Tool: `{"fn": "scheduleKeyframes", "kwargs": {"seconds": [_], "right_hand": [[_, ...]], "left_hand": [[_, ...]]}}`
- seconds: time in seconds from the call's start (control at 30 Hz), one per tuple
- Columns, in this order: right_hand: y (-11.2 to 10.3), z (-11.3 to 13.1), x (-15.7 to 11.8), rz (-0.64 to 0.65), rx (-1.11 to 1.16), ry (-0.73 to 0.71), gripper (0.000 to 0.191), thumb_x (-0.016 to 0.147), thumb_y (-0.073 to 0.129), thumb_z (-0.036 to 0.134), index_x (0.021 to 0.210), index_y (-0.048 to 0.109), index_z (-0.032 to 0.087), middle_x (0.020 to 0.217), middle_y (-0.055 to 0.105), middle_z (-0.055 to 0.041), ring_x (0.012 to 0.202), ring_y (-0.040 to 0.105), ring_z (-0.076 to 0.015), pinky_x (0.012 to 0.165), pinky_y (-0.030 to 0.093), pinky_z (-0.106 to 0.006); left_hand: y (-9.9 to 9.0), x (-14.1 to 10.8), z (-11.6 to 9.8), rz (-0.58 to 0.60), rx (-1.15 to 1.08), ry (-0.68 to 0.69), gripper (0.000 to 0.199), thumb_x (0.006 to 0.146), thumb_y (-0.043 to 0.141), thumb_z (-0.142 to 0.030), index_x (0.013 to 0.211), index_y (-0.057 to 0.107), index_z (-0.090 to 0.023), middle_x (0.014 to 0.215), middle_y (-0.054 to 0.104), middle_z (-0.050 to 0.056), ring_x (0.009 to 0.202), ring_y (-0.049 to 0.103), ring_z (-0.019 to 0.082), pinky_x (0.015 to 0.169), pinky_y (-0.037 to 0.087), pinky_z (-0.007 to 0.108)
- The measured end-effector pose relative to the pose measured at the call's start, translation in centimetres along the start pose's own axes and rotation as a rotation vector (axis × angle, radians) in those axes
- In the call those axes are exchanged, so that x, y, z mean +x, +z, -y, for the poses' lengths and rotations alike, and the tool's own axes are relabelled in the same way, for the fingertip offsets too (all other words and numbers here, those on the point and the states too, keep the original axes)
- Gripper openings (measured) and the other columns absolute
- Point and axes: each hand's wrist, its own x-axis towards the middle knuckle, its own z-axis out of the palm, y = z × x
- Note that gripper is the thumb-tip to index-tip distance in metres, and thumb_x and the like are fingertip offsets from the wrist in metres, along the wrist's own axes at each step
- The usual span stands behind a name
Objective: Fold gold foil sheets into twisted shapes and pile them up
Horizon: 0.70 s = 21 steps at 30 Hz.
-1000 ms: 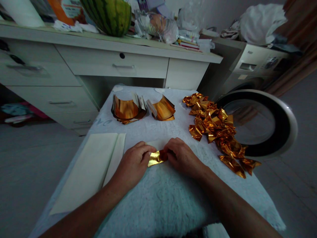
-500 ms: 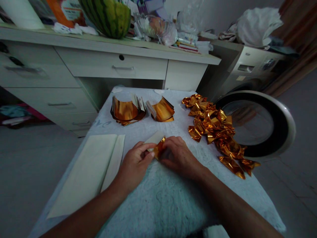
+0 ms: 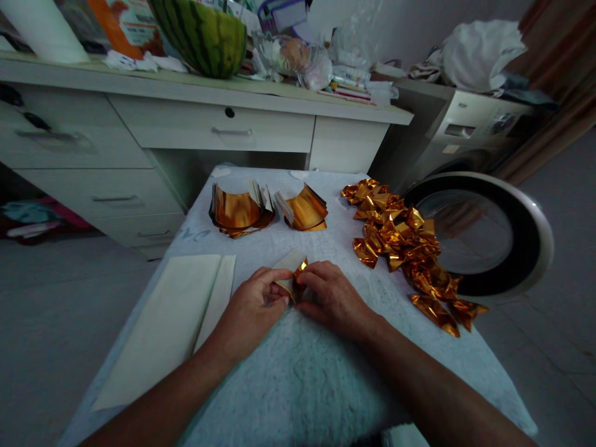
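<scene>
Over the middle of the cloth-covered table, my left hand (image 3: 257, 302) pinches the left edge of a small sheet of gold foil paper (image 3: 300, 271) between thumb and fingers. The fingers of my right hand (image 3: 331, 297) close on its right side, where the sheet bends upward. Part of the sheet is hidden behind my fingers. A pale strip of paper (image 3: 289, 259) shows just beyond my hands. Farther back stand two curled stacks of gold foil sheets, a larger left stack (image 3: 237, 210) and a smaller right stack (image 3: 305, 208).
A heap of folded gold foil pieces (image 3: 400, 236) lies along the table's right side. White paper sheets (image 3: 162, 323) rest at the left. Behind is a counter with drawers (image 3: 209, 124), bearing a cut watermelon (image 3: 200, 37). A washing machine's open door (image 3: 535, 236) stands beside the table.
The foil paper has been bent further, its right part now standing up more narrowly between my hands. My right hand has shifted slightly left. The stacks and heap lie as before.
</scene>
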Motion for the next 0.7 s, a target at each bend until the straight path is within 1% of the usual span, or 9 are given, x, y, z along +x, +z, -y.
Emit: {"fn": "scheduleKeyframes", "kwargs": {"seconds": [0.1,0.2,0.3,0.37,0.43,0.5,0.57,0.63,0.7], "right_hand": [[0.23,0.06,0.07,-0.019,-0.043,-0.014,0.018,0.087,0.063,0.018,0.105,0.066,0.019,0.107,0.066,-0.0082,0.099,0.059,-0.0221,0.087,0.044,-0.037],[0.6,-0.19,0.02,-0.061,-0.078,-0.045,0.021,0.087,0.061,0.016,0.107,0.068,0.019,0.108,0.066,-0.0094,0.101,0.059,-0.023,0.088,0.044,-0.038],[0.74,-0.43,-0.08,-0.079,-0.099,-0.078,0.026,0.087,0.06,0.012,0.109,0.068,0.02,0.109,0.066,-0.0096,0.101,0.059,-0.0235,0.087,0.045,-0.038],[0.69,-0.47,-0.13,-0.073,-0.108,-0.079,0.026,0.086,0.06,0.011,0.108,0.069,0.021,0.109,0.066,-0.0095,0.1,0.059,-0.0238,0.086,0.045,-0.039],[0.61,-0.45,-0.15,-0.066,-0.118,-0.071,0.023,0.085,0.061,0.011,0.104,0.07,0.021,0.11,0.066,-0.0097,0.1,0.059,-0.0246,0.085,0.045,-0.039],[0.57,-0.44,-0.14,-0.064,-0.117,-0.07,0.023,0.084,0.062,0.011,0.103,0.07,0.021,0.111,0.065,-0.0099,0.102,0.058,-0.0255,0.086,0.045,-0.04],[0.54,-0.46,-0.09,-0.065,-0.091,-0.07,0.022,0.083,0.061,0.01,0.101,0.069,0.02,0.11,0.065,-0.0098,0.103,0.059,-0.0256,0.087,0.045,-0.04],[0.48,-0.49,-0.05,-0.054,-0.046,-0.054,0.021,0.081,0.06,0.007,0.097,0.066,0.018,0.108,0.066,-0.0094,0.103,0.059,-0.0246,0.089,0.045,-0.039],[0.38,-0.55,-0.05,-0.039,0.0,-0.024,0.022,0.078,0.06,0.006,0.096,0.063,0.018,0.105,0.067,-0.0087,0.1,0.06,-0.023,0.089,0.045,-0.038]], "left_hand": [[0.13,0.05,0.21,0.026,-0.031,-0.027,0.038,0.078,0.057,-0.023,0.115,0.06,-0.019,0.091,0.065,0.003,0.083,0.066,0.018,0.074,0.056,0.034],[0.21,0.02,0.44,0.017,0.042,0.023,0.033,0.077,0.057,-0.021,0.111,0.06,-0.021,0.094,0.062,0.003,0.084,0.065,0.018,0.079,0.056,0.037],[0.3,-0.17,0.69,-0.091,0.286,0.164,0.031,0.073,0.063,-0.015,0.104,0.063,-0.022,0.105,0.056,0.004,0.096,0.06,0.021,0.091,0.053,0.043],[0.37,-0.34,0.79,-0.193,0.469,0.267,0.038,0.069,0.069,-0.012,0.106,0.063,-0.022,0.113,0.051,0.007,0.109,0.054,0.026,0.099,0.048,0.048],[0.43,-0.45,0.79,-0.255,0.623,0.35,0.045,0.067,0.072,-0.01,0.11,0.062,-0.023,0.121,0.048,0.009,0.116,0.048,0.031,0.1,0.045,0.053],[0.43,-0.48,0.73,-0.221,0.724,0.417,0.042,0.071,0.071,-0.009,0.108,0.061,-0.023,0.122,0.051,0.009,0.116,0.048,0.032,0.096,0.045,0.053],[0.39,-0.44,0.69,-0.084,0.752,0.469,0.028,0.077,0.065,-0.007,0.101,0.061,-0.022,0.111,0.058,0.007,0.107,0.054,0.028,0.091,0.048,0.048],[0.36,-0.39,0.7,0.036,0.74,0.479,0.018,0.082,0.059,-0.006,0.094,0.059,-0.02,0.099,0.063,0.004,0.098,0.058,0.024,0.087,0.05,0.043],[0.35,-0.38,0.75,0.072,0.725,0.467,0.015,0.085,0.056,-0.007,0.091,0.059,-0.02,0.095,0.064,0.004,0.093,0.059,0.022,0.085,0.051,0.041]]}}
